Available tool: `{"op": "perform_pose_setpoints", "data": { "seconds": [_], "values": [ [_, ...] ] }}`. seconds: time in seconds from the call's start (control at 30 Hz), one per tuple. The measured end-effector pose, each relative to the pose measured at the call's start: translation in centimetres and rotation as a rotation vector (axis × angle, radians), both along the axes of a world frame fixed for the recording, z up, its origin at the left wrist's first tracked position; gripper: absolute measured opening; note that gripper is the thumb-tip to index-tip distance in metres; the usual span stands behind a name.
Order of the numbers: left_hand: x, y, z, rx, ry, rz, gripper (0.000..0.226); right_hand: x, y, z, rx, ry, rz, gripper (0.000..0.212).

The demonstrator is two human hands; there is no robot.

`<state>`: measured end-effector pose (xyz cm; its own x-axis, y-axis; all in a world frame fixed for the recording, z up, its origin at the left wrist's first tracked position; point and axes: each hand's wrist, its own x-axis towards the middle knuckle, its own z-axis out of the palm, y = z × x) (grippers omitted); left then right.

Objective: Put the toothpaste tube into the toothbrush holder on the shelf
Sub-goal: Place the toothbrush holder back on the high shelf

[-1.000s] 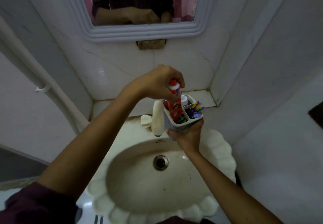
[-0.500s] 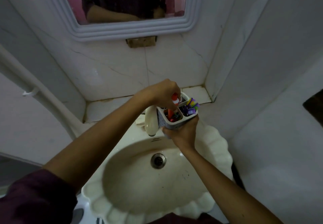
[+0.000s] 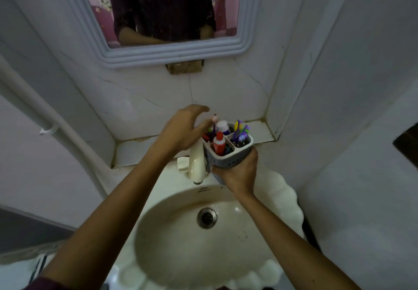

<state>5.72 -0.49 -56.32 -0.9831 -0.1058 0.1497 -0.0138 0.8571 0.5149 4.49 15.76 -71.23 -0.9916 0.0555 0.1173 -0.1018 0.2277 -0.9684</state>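
Observation:
The red toothpaste tube (image 3: pixel 219 146) with a white cap stands upright in the front left compartment of the grey toothbrush holder (image 3: pixel 235 157). My right hand (image 3: pixel 239 172) grips the holder from below and holds it over the sink's back edge, in front of the tiled shelf (image 3: pixel 140 151). My left hand (image 3: pixel 183 131) hovers just left of the holder with fingers spread, off the tube. Purple and green toothbrushes (image 3: pixel 241 131) and a white-capped tube (image 3: pixel 222 127) fill the other compartments.
A cream tap (image 3: pixel 196 163) sticks out just left of the holder. The scalloped sink (image 3: pixel 181 244) with its drain (image 3: pixel 206 218) lies below. A framed mirror (image 3: pixel 162 18) hangs above, a white pipe (image 3: pixel 45 118) runs down the left wall, and the right wall stands close.
The tube has gone down into the holder's compartment. My left hand has let go of it and lifted away with fingers spread. The right hand still holds the holder.

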Motion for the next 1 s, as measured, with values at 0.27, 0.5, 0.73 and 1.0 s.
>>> {"op": "perform_pose_setpoints", "data": {
  "seconds": [0.27, 0.5, 0.73, 1.0],
  "values": [
    [4.2, -3.7, 2.8, -0.081, 0.229, 0.223, 0.051, -0.8, 0.0, 7.8, -0.030, 0.219, -0.016, 0.116],
    [4.3, -3.3, 13.4, -0.150, 0.519, 0.227, 0.047, -2.4, -0.4, 21.3, -0.141, 0.408, -0.011, 0.118],
    [4.7, -2.7, 28.1, -0.320, 0.813, 0.189, 0.042, -2.7, 0.3, 37.9, -0.266, 0.646, 0.005, 0.100],
    [5.9, -0.4, 41.0, -0.446, 1.020, 0.195, 0.045, -3.1, 2.6, 54.1, -0.323, 0.793, -0.033, 0.109]
  ]
}}
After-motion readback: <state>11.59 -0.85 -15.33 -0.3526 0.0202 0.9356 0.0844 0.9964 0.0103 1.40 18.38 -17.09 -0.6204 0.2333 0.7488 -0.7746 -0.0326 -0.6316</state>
